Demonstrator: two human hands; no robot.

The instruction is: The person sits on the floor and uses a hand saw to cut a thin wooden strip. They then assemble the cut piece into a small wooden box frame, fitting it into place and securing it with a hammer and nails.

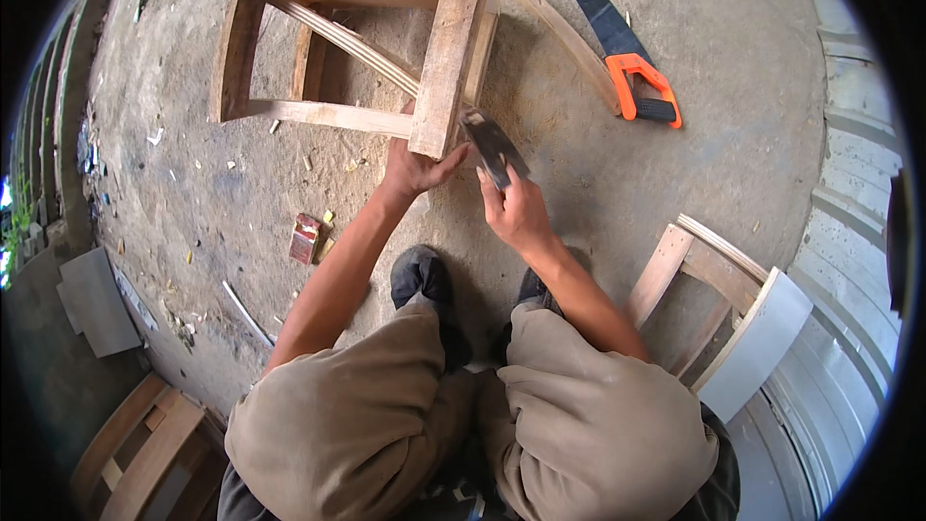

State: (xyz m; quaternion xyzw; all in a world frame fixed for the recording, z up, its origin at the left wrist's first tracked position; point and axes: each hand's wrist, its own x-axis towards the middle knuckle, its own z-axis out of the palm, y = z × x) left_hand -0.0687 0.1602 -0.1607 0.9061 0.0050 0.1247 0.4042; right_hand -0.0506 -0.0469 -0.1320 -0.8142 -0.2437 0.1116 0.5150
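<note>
An unfinished wooden frame (447, 48) with a curved panel stands in front of me. My left hand (415, 169) grips the near end of its front post from below. The thumb points right, and the other fingers are partly hidden by the wood. Just right of that post, my right hand (519, 212) is closed around a dark, flat, blade-like tool (494, 147). Its upper end is against or very near the post's side; whether they touch I cannot tell. The tool's exact kind is unclear.
A handsaw (641, 87) with an orange handle lies at the far right, beside a curved wood strip (569, 39). A small red box (305, 237) sits on the concrete floor among scraps. More wooden frames stand at lower right (719, 275) and lower left (145, 449).
</note>
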